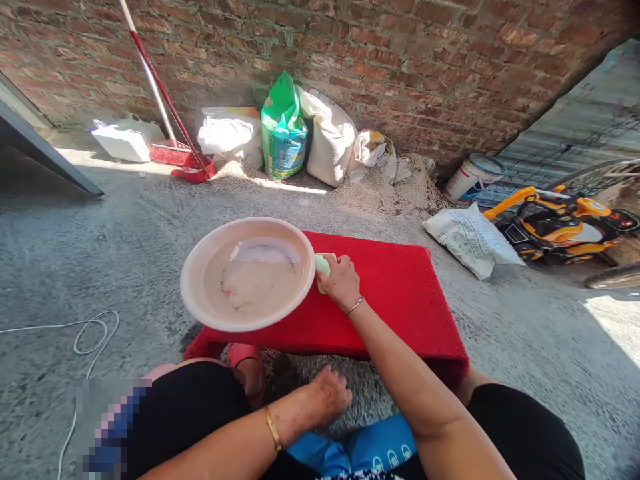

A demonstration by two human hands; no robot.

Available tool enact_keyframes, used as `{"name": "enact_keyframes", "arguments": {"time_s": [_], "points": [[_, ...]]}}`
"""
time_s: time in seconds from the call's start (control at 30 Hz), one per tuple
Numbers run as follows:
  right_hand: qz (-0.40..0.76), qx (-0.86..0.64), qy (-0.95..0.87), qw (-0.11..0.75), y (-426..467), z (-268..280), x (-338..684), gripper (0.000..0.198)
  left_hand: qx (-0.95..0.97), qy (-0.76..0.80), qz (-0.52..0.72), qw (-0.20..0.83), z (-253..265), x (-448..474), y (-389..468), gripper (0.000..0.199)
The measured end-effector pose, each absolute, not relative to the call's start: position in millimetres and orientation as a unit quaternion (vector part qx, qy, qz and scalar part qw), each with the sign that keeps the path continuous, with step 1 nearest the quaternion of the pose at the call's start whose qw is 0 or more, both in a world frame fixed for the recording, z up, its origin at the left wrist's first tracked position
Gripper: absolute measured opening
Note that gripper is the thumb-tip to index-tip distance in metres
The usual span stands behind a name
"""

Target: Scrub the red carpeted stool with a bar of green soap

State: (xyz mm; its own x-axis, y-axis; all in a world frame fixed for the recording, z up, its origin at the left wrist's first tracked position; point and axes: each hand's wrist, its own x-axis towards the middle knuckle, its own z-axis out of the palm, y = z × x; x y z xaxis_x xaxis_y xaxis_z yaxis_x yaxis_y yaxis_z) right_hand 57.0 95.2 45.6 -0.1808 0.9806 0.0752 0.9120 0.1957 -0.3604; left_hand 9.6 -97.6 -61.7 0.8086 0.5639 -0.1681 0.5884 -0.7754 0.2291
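A wide, pale pink basin [195, 303] with water in it stands on the left part of a low bench covered in red plush cloth [390, 300]. Just right of its rim, my right hand [341, 280] has its fingers around a small pale green block [323, 266], at the cloth's surface. Most of the block is hidden by the fingers, and I cannot tell what it is. My left hand [330, 395] hangs in front of the bench, over the ground between my knees. Its fingers are curled in, and nothing shows in them.
Along the brick wall lean a red broom and dustpan [193, 173], a green bag [284, 133] and a white sack [327, 137]. To the right are a bucket [473, 179], another sack [473, 237] and a toy vehicle [560, 223]. A cable [95, 340] lies at left.
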Motion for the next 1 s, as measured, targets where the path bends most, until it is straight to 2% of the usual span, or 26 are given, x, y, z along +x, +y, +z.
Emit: {"name": "enact_keyframes", "arguments": {"time_s": [0.17,0.3,0.43,0.57,0.73,0.87,1.0], "points": [[0.075,-0.61,-0.777,0.136,85,38,41,0.043,0.935,0.306,-0.097,0.148,-58,8,-87,0.015],[0.046,-0.605,-0.784,0.128,92,30,68,0.047,0.94,0.307,-0.081,0.123,-65,5,-87,0.015],[-0.015,-0.645,-0.753,0.132,102,22,147,0.045,0.944,0.311,-0.065,0.089,-64,4,-86,0.017],[-0.053,-0.738,-0.663,0.116,106,19,269,0.044,0.952,0.282,-0.065,0.097,-38,10,-79,0.005],[-0.041,-0.839,-0.533,0.097,99,29,362,0.045,0.959,0.263,0.094,0.045,6,4,-59,0.005],[-0.027,-0.758,-0.626,0.18,85,35,293,0.043,0.896,0.381,0.228,-0.021,24,-18,-35,0.021],[-0.01,-0.613,-0.761,0.212,63,29,164,0.035,0.834,0.436,0.328,-0.082,20,-32,-18,0.023]]}}
